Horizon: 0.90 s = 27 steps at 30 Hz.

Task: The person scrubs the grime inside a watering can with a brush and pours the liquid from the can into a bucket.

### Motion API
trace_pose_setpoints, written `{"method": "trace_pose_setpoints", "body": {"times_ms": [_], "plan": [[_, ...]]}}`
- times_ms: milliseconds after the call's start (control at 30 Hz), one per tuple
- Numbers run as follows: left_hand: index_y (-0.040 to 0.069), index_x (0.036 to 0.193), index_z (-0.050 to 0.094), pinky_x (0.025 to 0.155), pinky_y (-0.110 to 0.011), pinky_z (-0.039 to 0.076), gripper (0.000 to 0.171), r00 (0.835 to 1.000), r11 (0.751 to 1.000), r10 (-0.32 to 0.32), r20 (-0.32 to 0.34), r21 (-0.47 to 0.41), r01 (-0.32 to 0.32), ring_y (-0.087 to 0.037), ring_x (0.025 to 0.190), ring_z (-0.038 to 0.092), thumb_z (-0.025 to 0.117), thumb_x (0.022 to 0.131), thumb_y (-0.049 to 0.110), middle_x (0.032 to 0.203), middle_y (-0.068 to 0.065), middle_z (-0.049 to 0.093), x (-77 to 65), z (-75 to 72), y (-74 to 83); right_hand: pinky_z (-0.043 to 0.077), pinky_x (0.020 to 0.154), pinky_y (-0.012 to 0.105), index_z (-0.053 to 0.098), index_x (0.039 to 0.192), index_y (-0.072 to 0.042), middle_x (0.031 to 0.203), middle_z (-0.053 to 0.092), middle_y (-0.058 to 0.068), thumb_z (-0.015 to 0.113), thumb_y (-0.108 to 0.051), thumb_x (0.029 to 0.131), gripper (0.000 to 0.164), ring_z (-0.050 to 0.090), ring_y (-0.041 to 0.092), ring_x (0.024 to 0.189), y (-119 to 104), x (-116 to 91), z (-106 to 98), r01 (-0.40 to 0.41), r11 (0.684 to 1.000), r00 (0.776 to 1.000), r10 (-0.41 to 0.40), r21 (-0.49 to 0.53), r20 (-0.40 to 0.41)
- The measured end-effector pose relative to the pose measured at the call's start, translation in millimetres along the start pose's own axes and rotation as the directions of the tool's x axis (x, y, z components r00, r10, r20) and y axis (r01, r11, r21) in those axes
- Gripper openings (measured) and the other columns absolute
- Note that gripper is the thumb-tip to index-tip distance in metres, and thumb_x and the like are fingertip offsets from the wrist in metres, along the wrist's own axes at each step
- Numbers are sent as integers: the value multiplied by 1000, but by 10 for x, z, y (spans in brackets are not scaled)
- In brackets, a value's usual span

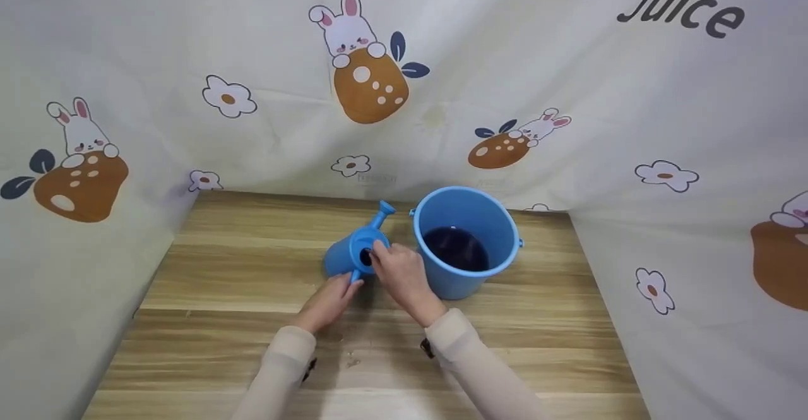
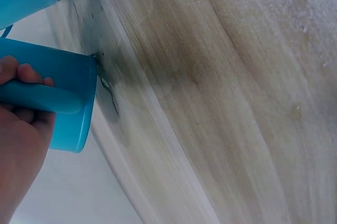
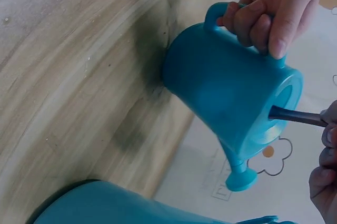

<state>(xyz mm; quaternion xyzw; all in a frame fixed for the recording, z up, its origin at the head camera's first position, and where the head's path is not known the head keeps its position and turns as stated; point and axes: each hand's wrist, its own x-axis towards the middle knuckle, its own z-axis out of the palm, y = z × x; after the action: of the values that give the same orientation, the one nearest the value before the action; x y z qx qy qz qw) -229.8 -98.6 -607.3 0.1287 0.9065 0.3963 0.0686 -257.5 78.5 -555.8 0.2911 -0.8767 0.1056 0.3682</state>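
Observation:
A blue watering can (image 1: pixel 339 258) stands on the wooden table, its spout with a round rose pointing away toward the back right. My left hand (image 1: pixel 328 300) grips the can's handle, fingers wrapped around it in the left wrist view. My right hand (image 1: pixel 404 275) is over the can's top and pinches a slim dark metallic rod (image 3: pixel 300 116). The rod's far end goes into the round top opening and is hidden inside the can. To the right, close beside my right hand, stands a blue bucket (image 1: pixel 499 218) with dark liquid (image 1: pixel 456 249) in it.
Fabric walls with rabbit and fruit prints (image 1: pixel 271 142) enclose the wooden table (image 1: pixel 240 281) at the back and both sides. Wet spots (image 2: pixel 109 95) show on the wood near the can's base, with more droplets (image 2: pixel 297 111) farther off.

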Motion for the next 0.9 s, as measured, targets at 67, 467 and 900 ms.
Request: {"method": "trace_pose_setpoints", "body": {"times_ms": [67, 467, 900], "plan": [[12, 94, 54, 75, -38, 44, 21, 1000, 1000, -13, 6, 4, 13, -16, 78, 47, 45, 107, 26, 81, 0, 47, -4, -2, 5, 42, 45, 26, 56, 87, -14, 56, 47, -1, 78, -22, 87, 24, 49, 14, 48, -10, -1, -5, 4, 1000, 1000, -4, -3, -8], [11, 92, 53, 77, -41, 45, 20, 1000, 1000, 11, -19, 8, -11, -17, 78, 47, 46, 107, 24, 81, -2, 47, -13, 0, 2, 46, 46, 30, 56, 94, -11, 57, 52, 1, 79, -23, 84, 28, 55, 18, 49, -24, 23, 35, -45, 997, 999, 44, -62, -11], [11, 91, 52, 74, -38, 44, 24, 1000, 999, 22, -13, 33, -21, -16, 75, 46, 44, 107, 27, 79, 0, 46, 0, 1, -8, 46, 45, 30, 57, 102, -8, 57, 54, 3, 81, -21, 81, 35, 55, 18, 48, -23, 5, 178, -74, 991, 997, 78, -108, 28]]}}
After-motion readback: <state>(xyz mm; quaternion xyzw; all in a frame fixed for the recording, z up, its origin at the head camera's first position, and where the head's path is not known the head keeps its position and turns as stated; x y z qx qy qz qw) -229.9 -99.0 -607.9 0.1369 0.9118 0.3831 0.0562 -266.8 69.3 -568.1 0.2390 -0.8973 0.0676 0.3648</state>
